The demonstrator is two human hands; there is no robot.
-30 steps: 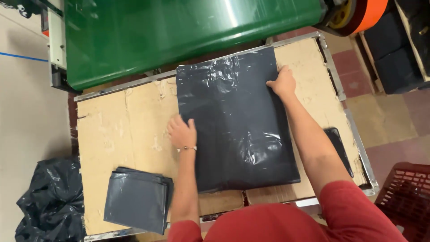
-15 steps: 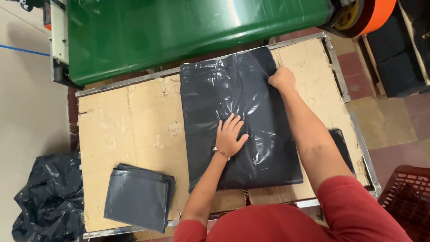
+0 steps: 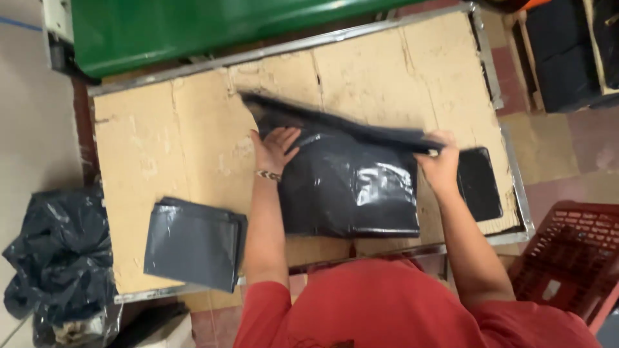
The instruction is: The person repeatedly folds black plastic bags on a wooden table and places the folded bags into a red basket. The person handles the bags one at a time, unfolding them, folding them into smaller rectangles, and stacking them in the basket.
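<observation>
Cardboard table (image 3: 193, 135): one bag (image 3: 351, 187), one stack (image 3: 193, 241).

I am seeing the folded bag (image 3: 351, 183) lying on the counter (image 3: 161, 142). Left of the bag, the stack of folded bags (image 3: 193, 241) is sitting at the counter's near edge. Right of the bag, beyond the counter, the crate (image 3: 570, 258) is standing on the floor; behind it, the machine (image 3: 193, 29) is spanning the counter's far edge.

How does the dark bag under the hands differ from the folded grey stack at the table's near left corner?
The dark bag is mid-fold, its top edge lifted and blurred; the folded stack lies flat and squared. The bag is larger, glossier and nearly black; the stack is smaller, duller and greyer. The left hand and right hand are on the bag; neither touches the stack. Both are thin plastic, lying on the cardboard-topped table.
</observation>
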